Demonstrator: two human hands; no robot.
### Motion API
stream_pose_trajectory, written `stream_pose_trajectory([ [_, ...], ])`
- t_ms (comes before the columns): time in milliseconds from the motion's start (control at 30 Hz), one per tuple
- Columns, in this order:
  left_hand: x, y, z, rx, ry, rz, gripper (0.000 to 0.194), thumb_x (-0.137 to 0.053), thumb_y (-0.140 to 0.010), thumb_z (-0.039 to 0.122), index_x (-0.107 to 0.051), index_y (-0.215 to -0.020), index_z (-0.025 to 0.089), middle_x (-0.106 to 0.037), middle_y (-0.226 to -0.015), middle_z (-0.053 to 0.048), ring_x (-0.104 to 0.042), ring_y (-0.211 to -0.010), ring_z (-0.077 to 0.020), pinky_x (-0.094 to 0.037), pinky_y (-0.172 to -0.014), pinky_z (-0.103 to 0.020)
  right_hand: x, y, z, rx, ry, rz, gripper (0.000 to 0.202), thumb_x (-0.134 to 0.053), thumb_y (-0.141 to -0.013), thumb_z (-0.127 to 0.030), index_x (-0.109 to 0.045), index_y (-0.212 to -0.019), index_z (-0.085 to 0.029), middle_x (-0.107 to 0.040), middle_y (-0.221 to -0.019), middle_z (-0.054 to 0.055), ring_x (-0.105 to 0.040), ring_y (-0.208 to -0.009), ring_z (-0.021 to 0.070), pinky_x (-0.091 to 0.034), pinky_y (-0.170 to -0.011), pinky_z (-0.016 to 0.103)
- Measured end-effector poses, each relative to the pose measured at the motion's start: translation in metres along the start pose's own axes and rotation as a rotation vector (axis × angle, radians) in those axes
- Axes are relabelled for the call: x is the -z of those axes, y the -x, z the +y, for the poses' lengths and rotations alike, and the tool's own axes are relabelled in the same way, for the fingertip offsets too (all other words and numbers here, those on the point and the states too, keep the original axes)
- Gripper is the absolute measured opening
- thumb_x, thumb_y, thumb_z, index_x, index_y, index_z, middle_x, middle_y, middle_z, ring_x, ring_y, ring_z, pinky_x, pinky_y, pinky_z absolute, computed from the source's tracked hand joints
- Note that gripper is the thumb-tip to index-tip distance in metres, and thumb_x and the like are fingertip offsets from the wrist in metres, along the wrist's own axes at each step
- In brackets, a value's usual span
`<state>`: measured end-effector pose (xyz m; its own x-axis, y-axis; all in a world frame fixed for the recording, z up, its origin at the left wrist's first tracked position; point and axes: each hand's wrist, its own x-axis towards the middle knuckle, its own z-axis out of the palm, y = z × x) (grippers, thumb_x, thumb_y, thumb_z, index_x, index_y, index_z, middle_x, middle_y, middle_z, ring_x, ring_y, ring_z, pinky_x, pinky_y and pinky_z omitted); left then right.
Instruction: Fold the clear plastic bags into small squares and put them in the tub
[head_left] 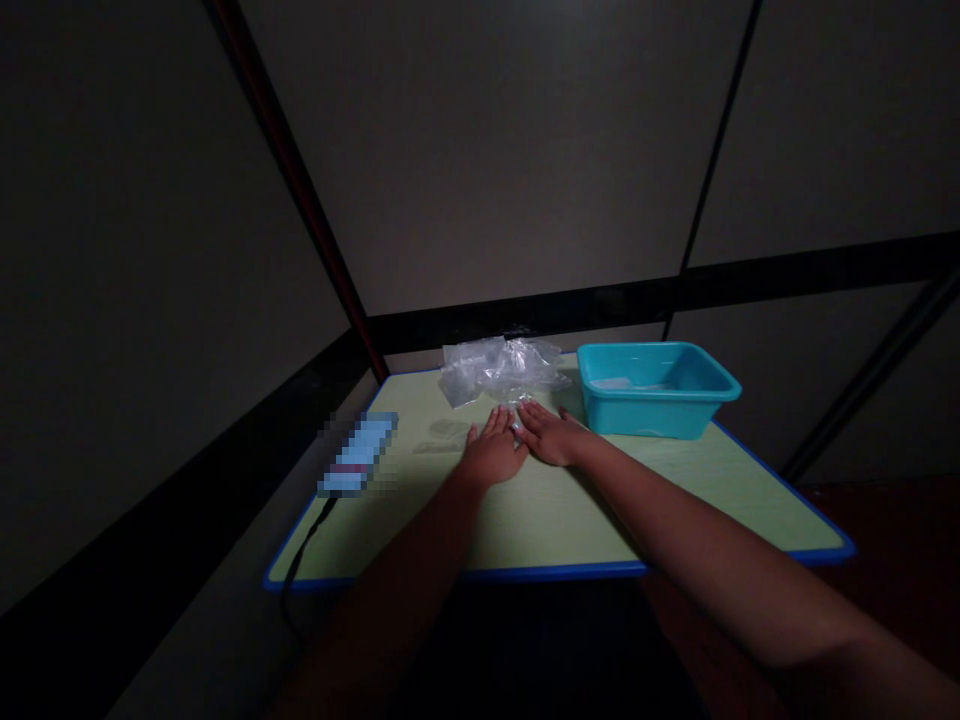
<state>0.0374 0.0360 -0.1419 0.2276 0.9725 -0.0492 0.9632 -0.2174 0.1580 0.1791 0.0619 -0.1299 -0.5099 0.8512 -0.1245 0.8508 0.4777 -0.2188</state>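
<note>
My left hand (493, 452) lies flat on the table, palm down, fingers stretched out and pointing away from me. Beside it, my right hand (551, 438) is also palm down with its fingers extended; the two thumbs nearly meet. Between and just beyond my fingertips shows a bit of clear plastic (517, 400), mostly covered by the hands, so its full shape is hidden. A crumpled pile of clear plastic bags (502, 365) sits at the back of the table, right behind my fingers.
A turquoise plastic basin (645, 412) stands at the back right with something pale inside. At the left edge a blurred-out, screen-like device (358, 455) has a black cable (304, 545) hanging over the front. The pale green table (555, 530) has a blue rim; walls stand behind and left.
</note>
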Motion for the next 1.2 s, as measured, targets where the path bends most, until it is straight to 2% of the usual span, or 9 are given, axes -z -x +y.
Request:
stream_pose_trajectory([
  [167, 0.003, 0.003, -0.005, 0.037, 0.003, -0.019, 0.072, -0.021, -0.087, 0.057, -0.013, -0.146, 0.016, -0.003, -0.152, -0.010, -0.002, -0.140, -0.0233, -0.012, -0.108, -0.052, 0.004, 0.002, -0.003, 0.002, -0.007, -0.028, 0.069, -0.007, -0.090, -0.056, -0.005, -0.147, -0.017, -0.002, -0.152, 0.004, -0.001, -0.139, 0.0194, -0.008, -0.108, 0.054],
  [333, 0.012, 0.003, -0.024, 0.063, -0.003, -0.066, 0.079, -0.019, -0.084, 0.066, -0.010, -0.146, 0.019, -0.001, -0.152, -0.010, -0.002, -0.140, -0.0243, -0.011, -0.108, -0.052, 0.007, 0.005, -0.004, 0.005, -0.012, -0.033, 0.070, -0.006, -0.089, -0.056, -0.004, -0.146, -0.016, 0.000, -0.152, 0.005, 0.000, -0.139, 0.0191, -0.008, -0.108, 0.054],
  [533, 0.015, 0.002, -0.058, 0.113, -0.041, -0.057, 0.074, -0.017, -0.087, 0.061, -0.012, -0.146, 0.016, -0.002, -0.151, -0.011, -0.003, -0.139, -0.0256, -0.015, -0.108, -0.049, 0.007, 0.006, -0.005, 0.002, -0.007, -0.024, 0.074, -0.006, -0.088, -0.059, -0.004, -0.146, -0.013, 0.001, -0.151, 0.006, 0.000, -0.139, 0.0189, -0.008, -0.108, 0.053],
  [767, 0.017, 0.006, -0.091, 0.193, -0.060, -0.052, 0.075, -0.016, -0.088, 0.057, -0.011, -0.145, 0.008, -0.003, -0.151, -0.013, -0.003, -0.139, -0.0226, -0.015, -0.109, -0.044, 0.009, 0.008, -0.007, -0.003, 0.023, -0.036, 0.073, -0.010, -0.089, -0.059, -0.001, -0.146, -0.014, 0.002, -0.151, 0.005, 0.001, -0.139, 0.0178, -0.009, -0.109, 0.052],
  [967, 0.017, 0.006, -0.102, 0.259, -0.064, -0.032, 0.074, -0.013, -0.088, 0.057, -0.014, -0.145, 0.009, -0.003, -0.152, -0.010, -0.004, -0.139, -0.0225, -0.016, -0.109, -0.048, 0.007, 0.008, -0.006, 0.001, 0.036, -0.031, 0.073, -0.011, -0.089, -0.058, -0.001, -0.146, -0.014, 0.001, -0.152, 0.006, 0.000, -0.139, 0.0191, -0.009, -0.108, 0.053],
  [1200, 0.018, 0.010, -0.111, 0.303, -0.028, 0.038, 0.065, -0.018, -0.090, 0.050, -0.024, -0.142, 0.011, -0.010, -0.151, -0.014, -0.007, -0.139, -0.0250, -0.017, -0.107, -0.052, 0.005, 0.008, -0.004, 0.005, 0.024, -0.008, 0.073, -0.017, -0.089, -0.057, -0.002, -0.147, -0.015, -0.002, -0.152, 0.007, -0.001, -0.139, 0.0219, -0.008, -0.108, 0.055],
])
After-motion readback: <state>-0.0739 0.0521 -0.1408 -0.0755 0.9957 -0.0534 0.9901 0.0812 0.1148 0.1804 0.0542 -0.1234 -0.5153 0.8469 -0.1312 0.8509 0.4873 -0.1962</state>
